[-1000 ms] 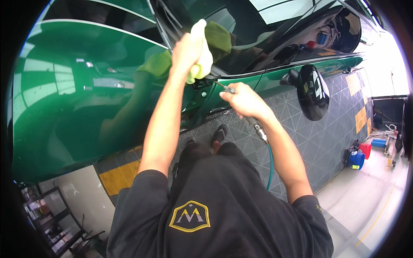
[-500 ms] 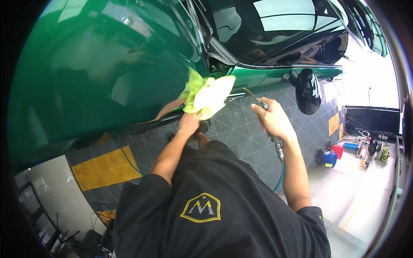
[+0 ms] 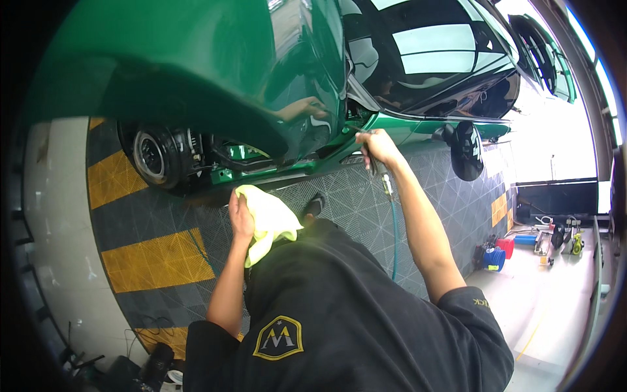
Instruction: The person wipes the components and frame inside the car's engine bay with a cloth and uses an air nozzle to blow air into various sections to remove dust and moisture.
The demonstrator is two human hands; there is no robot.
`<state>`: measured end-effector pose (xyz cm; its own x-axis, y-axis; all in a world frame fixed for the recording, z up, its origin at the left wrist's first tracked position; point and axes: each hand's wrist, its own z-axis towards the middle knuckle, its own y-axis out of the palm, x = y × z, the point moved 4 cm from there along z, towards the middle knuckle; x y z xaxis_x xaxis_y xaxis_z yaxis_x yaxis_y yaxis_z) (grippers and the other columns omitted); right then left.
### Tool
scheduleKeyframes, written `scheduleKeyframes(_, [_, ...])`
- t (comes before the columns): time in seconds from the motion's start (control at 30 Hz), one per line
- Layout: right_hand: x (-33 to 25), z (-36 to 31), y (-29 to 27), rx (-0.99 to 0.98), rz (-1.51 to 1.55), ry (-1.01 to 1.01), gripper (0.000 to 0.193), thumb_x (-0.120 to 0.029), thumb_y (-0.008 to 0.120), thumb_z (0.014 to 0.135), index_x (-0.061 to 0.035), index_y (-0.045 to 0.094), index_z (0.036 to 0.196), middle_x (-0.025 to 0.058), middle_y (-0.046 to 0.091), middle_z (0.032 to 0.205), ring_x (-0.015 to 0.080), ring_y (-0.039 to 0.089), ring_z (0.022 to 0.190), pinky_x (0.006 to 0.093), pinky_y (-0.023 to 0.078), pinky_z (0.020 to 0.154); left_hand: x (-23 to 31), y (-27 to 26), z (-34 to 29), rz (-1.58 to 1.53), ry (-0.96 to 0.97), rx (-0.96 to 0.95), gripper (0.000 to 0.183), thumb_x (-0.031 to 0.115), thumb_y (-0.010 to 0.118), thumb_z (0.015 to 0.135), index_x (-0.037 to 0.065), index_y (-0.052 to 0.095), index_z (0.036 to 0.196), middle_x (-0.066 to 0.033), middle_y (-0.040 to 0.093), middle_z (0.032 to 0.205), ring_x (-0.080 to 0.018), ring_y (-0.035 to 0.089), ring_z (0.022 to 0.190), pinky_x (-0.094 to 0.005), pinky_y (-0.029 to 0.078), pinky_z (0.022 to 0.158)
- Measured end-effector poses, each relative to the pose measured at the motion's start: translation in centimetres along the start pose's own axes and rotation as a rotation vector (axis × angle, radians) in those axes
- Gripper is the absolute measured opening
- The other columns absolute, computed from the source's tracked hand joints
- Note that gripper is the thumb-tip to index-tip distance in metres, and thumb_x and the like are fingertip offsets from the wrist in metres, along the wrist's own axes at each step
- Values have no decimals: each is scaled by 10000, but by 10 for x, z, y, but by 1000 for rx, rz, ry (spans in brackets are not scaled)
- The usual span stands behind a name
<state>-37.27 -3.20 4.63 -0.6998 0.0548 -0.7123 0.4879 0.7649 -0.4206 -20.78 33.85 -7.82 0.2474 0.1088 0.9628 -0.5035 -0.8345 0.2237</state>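
Gripping a yellow-green cloth (image 3: 271, 219) along its left side, the left hand (image 3: 241, 219) holds it just beyond the dark shirt (image 3: 353, 313), above the tiled floor (image 3: 424, 189). The right hand (image 3: 380, 147) has its fingers curled around an air gun (image 3: 387, 185), near the open gap (image 3: 356, 112) ahead of the green car's (image 3: 196, 52) door. A teal hose (image 3: 394, 242) trails from the gun, left of the right forearm; a black side mirror (image 3: 466, 150) stands farther right.

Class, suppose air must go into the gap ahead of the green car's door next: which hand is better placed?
Probably the right hand: it grips the air blow gun close to that gap. The left hand is farther off, holding a yellow cloth.
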Motion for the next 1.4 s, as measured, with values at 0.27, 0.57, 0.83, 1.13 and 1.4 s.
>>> scheduleKeyframes(0.27, [32,18,18,-34,65,80,290,-175,618,980,114,623,964,79,534,610,185,532,411,376,501,359,-17,-33,-24,-454,-378,405,382,309,450,1101,-9,601,1249,-129,713,1127,-258,742,960,-398,637,824])
scheduleKeyframes(0.57, [59,26,79,-235,436,104,257,-201,603,1007,54,626,993,66,544,629,170,535,448,351,503,414,4,-18,12,-386,-503,530,470,386,367,1113,7,587,1282,-137,696,1203,-261,734,1016,-409,632,832])
scheduleKeyframes(0.83, [73,7,45,-240,256,-25,225,-208,625,995,2,616,915,30,538,615,138,520,436,336,485,404,0,-15,-40,-615,-668,536,614,423,193,1110,4,471,1461,-197,596,1417,-369,595,1288,-546,453,1131])
scheduleKeyframes(1.13, [93,-7,81,-657,259,32,259,-209,605,1024,28,633,1127,38,545,674,148,544,509,327,517,473,-57,-1,-39,-381,-271,919,427,333,400,1102,22,530,1363,-131,645,1210,-281,651,1091,-438,544,958])
scheduleKeyframes(1.4, [83,-14,41,-600,189,-10,220,-224,594,1037,-8,636,1022,1,525,635,105,524,467,297,488,447,-121,200,1,964,86,-20,348,119,718,845,-7,674,1167,-250,578,1229,-421,553,1174,-507,431,1027])
